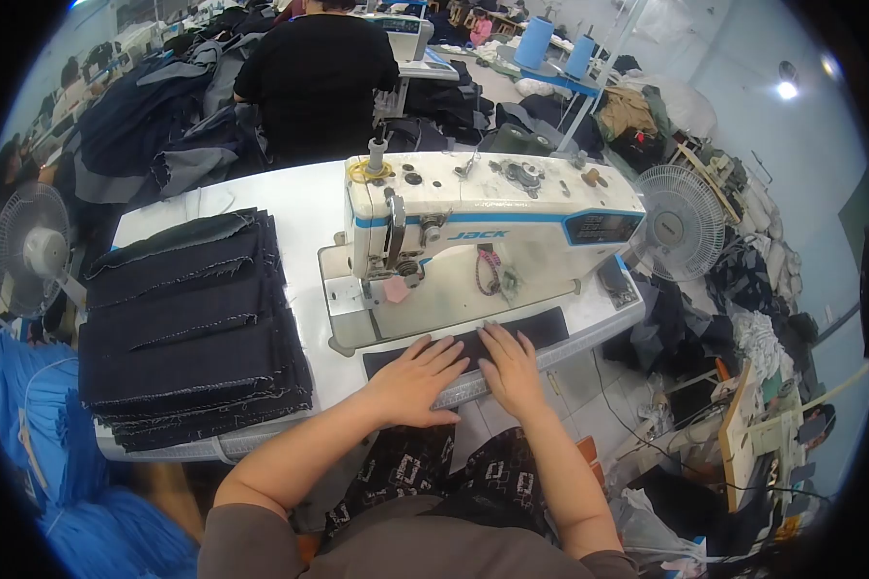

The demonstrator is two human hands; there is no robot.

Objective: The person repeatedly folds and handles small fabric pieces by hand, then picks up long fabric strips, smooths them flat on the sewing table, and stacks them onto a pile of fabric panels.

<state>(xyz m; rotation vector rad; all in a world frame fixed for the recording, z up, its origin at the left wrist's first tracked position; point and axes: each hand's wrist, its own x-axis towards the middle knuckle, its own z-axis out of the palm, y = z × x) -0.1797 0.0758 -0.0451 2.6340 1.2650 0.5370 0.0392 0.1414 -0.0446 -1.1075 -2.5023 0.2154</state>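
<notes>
Looks to me like a laying-out and smoothing step: both hands are palm down on one dark cloth strip [543, 333], nowhere near the needle area. My guess is the next move calls for keeping that piece flat and its long edge straight, with light, even pressure from both sides.

As for where it lies, the strip runs along the front edge of the table [330, 384], in the gap between that edge and the bed of the sewing machine [454, 222]. It's under the fingers of both hands, pokes out past the left hand [418, 378] on one side, and stretches a good way past the right hand [512, 374] toward the table's right end.

Neither hand is clenched. The left has its fingers spread on the cloth, with the thumb out by the front edge (can't tell if it's pinching anything down there). The right has its fingers stretched out on top too, wrist over the front edge, not gripping anything that I can see.

Over by the table's front left corner there's a stack of dark cloth pieces [183, 352], well apart from both hands.
</notes>
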